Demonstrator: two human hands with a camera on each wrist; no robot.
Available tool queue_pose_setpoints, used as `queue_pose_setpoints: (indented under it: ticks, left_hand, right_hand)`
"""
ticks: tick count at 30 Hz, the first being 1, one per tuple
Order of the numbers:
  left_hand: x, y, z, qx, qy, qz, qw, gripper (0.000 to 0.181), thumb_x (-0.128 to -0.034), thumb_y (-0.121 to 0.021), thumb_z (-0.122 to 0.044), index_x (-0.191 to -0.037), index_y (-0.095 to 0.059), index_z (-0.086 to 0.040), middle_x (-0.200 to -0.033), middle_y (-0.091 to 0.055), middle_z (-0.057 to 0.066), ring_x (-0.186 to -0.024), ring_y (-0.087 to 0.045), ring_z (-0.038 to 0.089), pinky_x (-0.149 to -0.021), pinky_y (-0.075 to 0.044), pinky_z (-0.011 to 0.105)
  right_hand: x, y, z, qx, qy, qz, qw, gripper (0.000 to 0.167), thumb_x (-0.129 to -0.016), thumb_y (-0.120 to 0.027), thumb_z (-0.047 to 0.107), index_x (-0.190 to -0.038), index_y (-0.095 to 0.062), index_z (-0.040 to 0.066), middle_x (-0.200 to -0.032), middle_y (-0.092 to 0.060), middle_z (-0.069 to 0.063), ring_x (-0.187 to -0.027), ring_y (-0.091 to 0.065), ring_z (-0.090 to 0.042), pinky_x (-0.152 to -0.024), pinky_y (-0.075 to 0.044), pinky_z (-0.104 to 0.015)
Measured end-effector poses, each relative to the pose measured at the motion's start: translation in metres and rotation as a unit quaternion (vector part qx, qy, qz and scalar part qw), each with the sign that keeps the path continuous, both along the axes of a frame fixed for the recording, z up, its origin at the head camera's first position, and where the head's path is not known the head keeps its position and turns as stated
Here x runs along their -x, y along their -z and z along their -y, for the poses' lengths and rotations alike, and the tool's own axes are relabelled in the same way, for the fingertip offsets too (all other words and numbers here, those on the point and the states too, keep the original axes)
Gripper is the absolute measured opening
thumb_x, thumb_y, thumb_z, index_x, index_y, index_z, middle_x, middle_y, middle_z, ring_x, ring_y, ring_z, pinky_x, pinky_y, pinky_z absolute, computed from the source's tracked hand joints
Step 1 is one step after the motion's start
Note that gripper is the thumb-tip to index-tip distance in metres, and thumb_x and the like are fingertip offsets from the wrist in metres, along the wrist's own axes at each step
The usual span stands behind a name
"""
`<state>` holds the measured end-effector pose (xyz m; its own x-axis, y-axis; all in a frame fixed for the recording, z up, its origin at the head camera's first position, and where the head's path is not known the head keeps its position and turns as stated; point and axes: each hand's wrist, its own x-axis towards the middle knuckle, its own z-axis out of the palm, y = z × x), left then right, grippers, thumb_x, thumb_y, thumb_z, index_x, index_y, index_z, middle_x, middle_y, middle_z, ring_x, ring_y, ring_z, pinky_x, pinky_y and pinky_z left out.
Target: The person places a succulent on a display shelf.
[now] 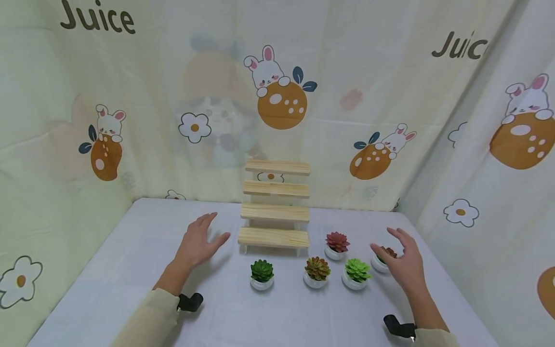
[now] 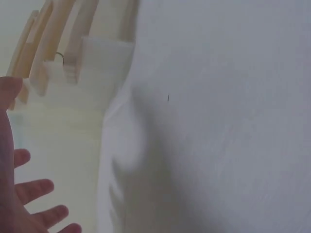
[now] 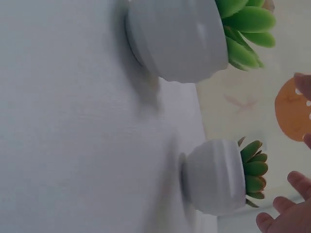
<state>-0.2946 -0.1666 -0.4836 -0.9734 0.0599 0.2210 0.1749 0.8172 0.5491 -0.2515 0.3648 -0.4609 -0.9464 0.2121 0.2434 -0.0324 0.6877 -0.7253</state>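
My left hand (image 1: 198, 243) hovers above the table to the left of a tiered wooden shelf (image 1: 274, 237), fingers spread and holding nothing. On the right, my right hand (image 1: 407, 265) is held with thumb and fingers apart beside a reddish-green potted succulent (image 1: 379, 264), which it partly hides in the head view. In the right wrist view that pot (image 3: 214, 177) stands apart from the fingertips (image 3: 282, 204). Nearby are a bright green succulent (image 1: 357, 271), a red one (image 1: 337, 242) and a brown-green one (image 1: 317, 269). A dark green succulent (image 1: 262, 272) stands in front of the shelf.
A white cloth covers the table (image 1: 208, 318). Behind it and at both sides hangs a patterned curtain (image 1: 156, 96) with rabbits, fruit and flowers. The shelf has several steps and stands at the table's back, close to the curtain. Black wrist mounts (image 1: 191, 302) sit at both sleeves.
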Motion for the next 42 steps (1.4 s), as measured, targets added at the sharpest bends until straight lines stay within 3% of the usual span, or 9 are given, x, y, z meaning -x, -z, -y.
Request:
queue_pose_setpoints:
  ticks: [6,10,16,24,33,38,42]
  left_hand:
    - [-0.004,0.001,-0.016,-0.077,-0.001,0.023,0.9968,0.073,-0.0979,-0.063,-0.049,-0.155,-0.041,-0.009,-0.157,-0.043,0.018,-0.146,-0.04,0.039,-0.119,-0.035,0.059]
    - [-0.003,0.003,-0.028,-0.143,-0.004,0.041,0.9889,0.066,-0.0994,-0.064,-0.041,-0.152,-0.046,-0.006,-0.152,-0.05,0.02,-0.14,-0.048,0.039,-0.114,-0.042,0.057]
    - [0.0,0.004,-0.044,-0.23,-0.011,0.083,0.9695,0.057,-0.1012,-0.063,-0.037,-0.148,-0.051,-0.007,-0.145,-0.058,0.017,-0.131,-0.057,0.036,-0.104,-0.052,0.053]
    - [0.005,0.001,-0.056,-0.338,0.003,0.139,0.9307,0.054,-0.1017,-0.064,-0.031,-0.147,-0.052,-0.004,-0.135,-0.06,0.02,-0.107,-0.069,0.028,-0.089,-0.061,0.038]
    - [0.011,0.0,-0.058,-0.396,0.021,0.163,0.9033,0.052,-0.1008,-0.065,-0.019,-0.147,-0.051,0.002,-0.133,-0.057,0.023,-0.101,-0.068,0.023,-0.089,-0.061,0.039]
    - [0.015,0.005,-0.055,-0.427,0.04,0.187,0.8838,0.051,-0.0995,-0.065,-0.011,-0.146,-0.051,0.002,-0.134,-0.054,0.024,-0.101,-0.066,0.023,-0.091,-0.061,0.04]
    - [0.019,0.007,-0.052,-0.432,0.052,0.199,0.8782,0.051,-0.0979,-0.066,-0.008,-0.146,-0.052,0.002,-0.132,-0.055,0.023,-0.102,-0.065,0.023,-0.09,-0.061,0.037]
  right_hand:
    - [-0.006,0.012,-0.002,0.054,0.054,0.037,0.9964,0.091,-0.088,-0.08,0.047,-0.159,-0.036,0.013,-0.168,-0.024,-0.019,-0.154,-0.023,-0.043,-0.119,-0.028,-0.066]
    - [-0.006,0.019,-0.002,0.098,0.077,0.06,0.9904,0.096,-0.088,-0.08,0.045,-0.163,-0.028,0.016,-0.169,-0.023,-0.015,-0.154,-0.024,-0.043,-0.12,-0.029,-0.062]
    - [-0.006,0.027,0.0,0.156,0.101,0.086,0.9788,0.099,-0.087,-0.082,0.039,-0.164,-0.024,0.016,-0.168,-0.029,-0.016,-0.151,-0.031,-0.039,-0.119,-0.035,-0.057]
    - [-0.006,0.031,0.001,0.173,0.108,0.109,0.9729,0.099,-0.088,-0.082,0.032,-0.164,-0.022,0.014,-0.166,-0.029,-0.022,-0.15,-0.033,-0.043,-0.121,-0.031,-0.057]
    - [-0.004,0.038,-0.003,0.171,0.126,0.118,0.9701,0.098,-0.088,-0.082,0.034,-0.163,-0.024,0.009,-0.163,-0.033,-0.025,-0.148,-0.033,-0.044,-0.121,-0.03,-0.058]
    - [-0.001,0.041,-0.005,0.177,0.136,0.126,0.9665,0.095,-0.087,-0.082,0.033,-0.161,-0.029,0.005,-0.161,-0.036,-0.027,-0.147,-0.036,-0.043,-0.121,-0.032,-0.056]
    - [0.0,0.043,-0.005,0.183,0.143,0.127,0.9644,0.093,-0.087,-0.083,0.031,-0.159,-0.032,0.003,-0.158,-0.04,-0.027,-0.145,-0.04,-0.041,-0.12,-0.034,-0.054]
